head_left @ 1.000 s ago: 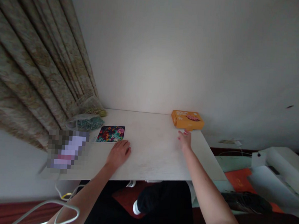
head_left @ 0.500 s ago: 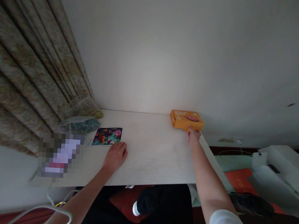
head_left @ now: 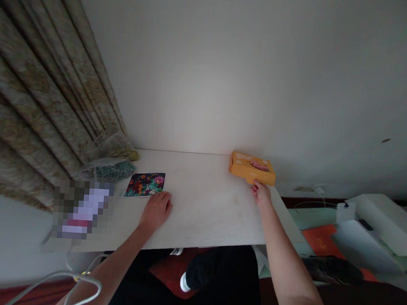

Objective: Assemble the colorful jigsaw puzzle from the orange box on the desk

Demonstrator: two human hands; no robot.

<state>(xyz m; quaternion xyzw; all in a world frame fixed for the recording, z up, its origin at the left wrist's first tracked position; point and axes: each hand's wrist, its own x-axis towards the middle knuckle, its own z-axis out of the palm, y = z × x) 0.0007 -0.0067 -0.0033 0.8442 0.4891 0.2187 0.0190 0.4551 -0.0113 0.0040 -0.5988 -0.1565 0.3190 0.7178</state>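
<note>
An orange cardboard box [head_left: 252,168] with a printed picture on its top lies at the far edge of the white table [head_left: 202,221], turned slightly. My right hand [head_left: 261,195] is at the box's front edge, with fingertips hooked against it. My left hand [head_left: 156,210] rests flat on the tabletop, holding nothing. Just beyond its fingers lies a colourful floral picture card [head_left: 145,184]. The card's near edge is very close to my fingertips.
Clear plastic bags [head_left: 114,171] with green contents sit by a patterned curtain [head_left: 45,92] at the table's left. A pixelated patch [head_left: 81,209] hides something there. A white cable [head_left: 78,287] hangs below. A white appliance [head_left: 371,232] stands on the right.
The orange box has shifted toward me and turned slightly clockwise, following my right hand. My left hand and the card have barely moved.
</note>
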